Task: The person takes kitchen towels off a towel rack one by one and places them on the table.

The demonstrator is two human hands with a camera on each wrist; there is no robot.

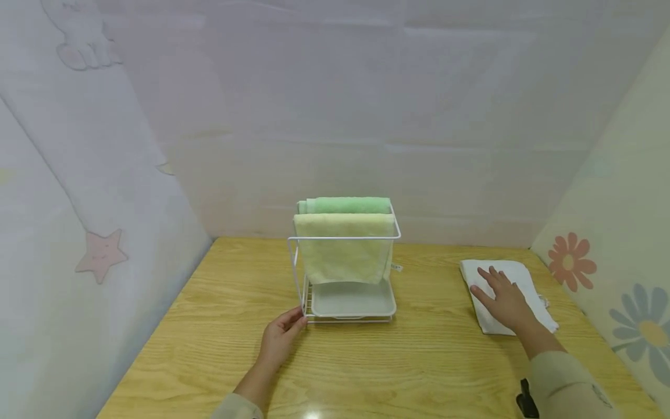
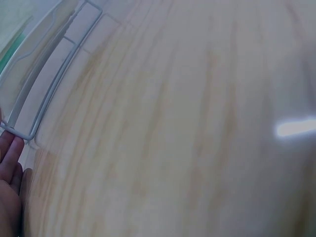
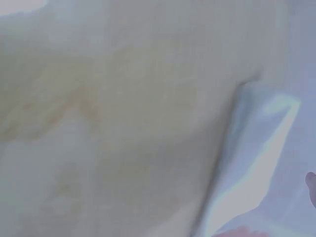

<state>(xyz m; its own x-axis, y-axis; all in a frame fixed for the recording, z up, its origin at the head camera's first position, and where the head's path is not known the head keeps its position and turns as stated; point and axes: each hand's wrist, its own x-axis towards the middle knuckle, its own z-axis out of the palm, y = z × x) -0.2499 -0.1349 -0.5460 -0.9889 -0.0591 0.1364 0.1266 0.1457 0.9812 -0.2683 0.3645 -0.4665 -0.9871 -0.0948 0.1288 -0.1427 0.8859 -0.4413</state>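
A white wire rack (image 1: 345, 238) stands mid-table, with a yellow towel (image 1: 342, 247) and a green towel (image 1: 353, 205) hanging over its bars. A pale tray (image 1: 353, 299) sits in its base. My left hand (image 1: 280, 337) pinches the front left corner of that base between thumb and fingers. In the left wrist view, its fingers (image 2: 11, 158) are right under the wire frame. On the right, my right hand (image 1: 502, 299) is spread over a folded white cloth (image 1: 489, 323), fingers mostly straight. The right wrist view shows one raised, shiny edge of the cloth (image 3: 247, 182).
The wooden table (image 1: 209, 349) meets a cloth-covered back wall (image 1: 366, 116). Printed side walls stand close at left and right. A small black object (image 1: 526, 400) is beside the right sleeve. A small tag (image 1: 396, 267) sticks out behind the rack.
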